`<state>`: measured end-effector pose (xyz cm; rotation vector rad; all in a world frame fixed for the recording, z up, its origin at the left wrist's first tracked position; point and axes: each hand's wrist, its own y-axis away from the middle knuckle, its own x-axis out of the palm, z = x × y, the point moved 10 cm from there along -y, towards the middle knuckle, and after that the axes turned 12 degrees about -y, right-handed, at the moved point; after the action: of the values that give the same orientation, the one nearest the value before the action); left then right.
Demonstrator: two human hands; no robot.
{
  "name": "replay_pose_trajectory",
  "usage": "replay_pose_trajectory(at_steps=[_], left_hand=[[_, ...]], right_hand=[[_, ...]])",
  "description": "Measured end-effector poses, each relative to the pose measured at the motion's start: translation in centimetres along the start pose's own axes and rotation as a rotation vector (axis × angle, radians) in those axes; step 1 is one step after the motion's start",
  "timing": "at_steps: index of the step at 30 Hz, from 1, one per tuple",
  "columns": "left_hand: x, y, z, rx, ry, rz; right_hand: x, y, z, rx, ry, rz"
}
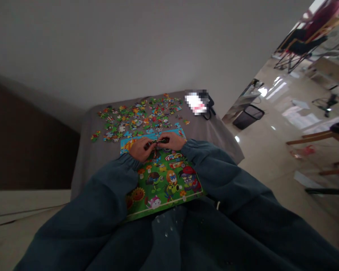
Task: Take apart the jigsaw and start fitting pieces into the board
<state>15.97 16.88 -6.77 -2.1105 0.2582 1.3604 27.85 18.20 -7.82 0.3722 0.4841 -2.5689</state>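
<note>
My left hand [142, 148] and my right hand [172, 141] meet over the upper part of a colourful puzzle sheet [149, 194] with cartoon plants and monsters on green. Fingers of both hands are closed in a pinch, tips nearly touching, around a small dark puzzle piece [157, 142]; fingers hide most of it. A blue strip runs along the sheet's far edge. Just beyond it, many loose puzzle pieces [138, 116] lie scattered, some overlapping.
A grey cloth [206, 131] covers the small table, which stands against a grey wall. At its far right corner is a black item [211, 101] beside a blurred-out patch. A dark bin [248, 116], chairs and a glossy floor are off to the right.
</note>
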Motion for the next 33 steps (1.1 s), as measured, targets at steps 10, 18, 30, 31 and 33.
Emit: replay_pose_trajectory(at_steps=[10, 18, 30, 31, 33], left_hand=[[0.4, -0.2, 1.4, -0.095, 0.195, 0.057], [-0.2, 0.4, 1.1, -0.099, 0.228, 0.056], [0.8, 1.1, 2.1, -0.241, 0.314, 0.109], [0.6, 1.1, 1.8, -0.223, 0.295, 0.098], [0.1, 1.0, 1.4, -0.194, 0.264, 0.08]], right_hand=[[0.2, 0.1, 0.2, 0.023, 0.0, 0.045], [0.4, 0.2, 1.2, -0.036, -0.004, 0.025], [0.5, 0.7, 0.1, 0.06, -0.024, -0.003], [0.4, 0.8, -0.1, 0.068, -0.021, -0.007], [0.4, 0.9, -0.2, 0.065, -0.011, 0.004]])
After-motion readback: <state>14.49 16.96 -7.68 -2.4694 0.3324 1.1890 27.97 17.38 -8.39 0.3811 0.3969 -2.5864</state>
